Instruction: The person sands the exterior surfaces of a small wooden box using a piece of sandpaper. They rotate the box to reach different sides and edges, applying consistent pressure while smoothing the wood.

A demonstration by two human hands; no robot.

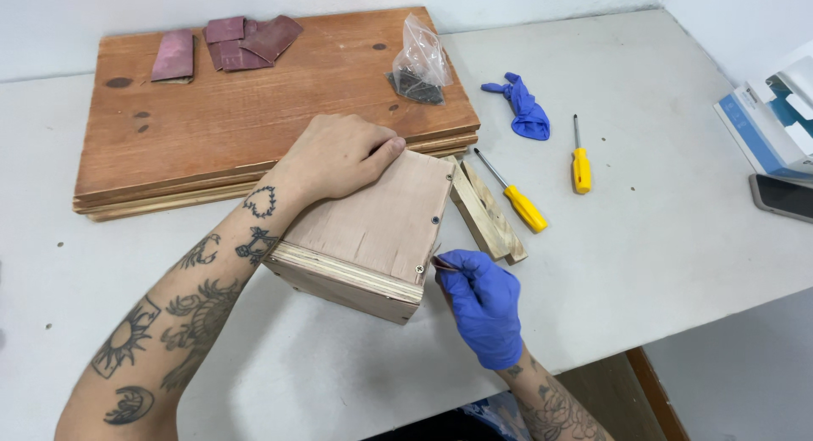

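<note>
My bare left hand [339, 157] presses flat, grasping nothing, on the wooden box [368, 229]. My gloved right hand [483, 301] pinches a small sandpaper scrap [444, 264] at its edge. If my grip slackens, I judge the box could skid on the bench [660, 238] and the scrap slip out.

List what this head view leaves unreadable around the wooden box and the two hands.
- Wooden box: its far edge is covered by the bare left hand; underside hidden.
- Small piece pinched in the gloved right hand: mostly covered by the fingers, too small to identify.
- Clear bag: dark contents too small to name.
- Phone: cut off by the right edge.
</note>
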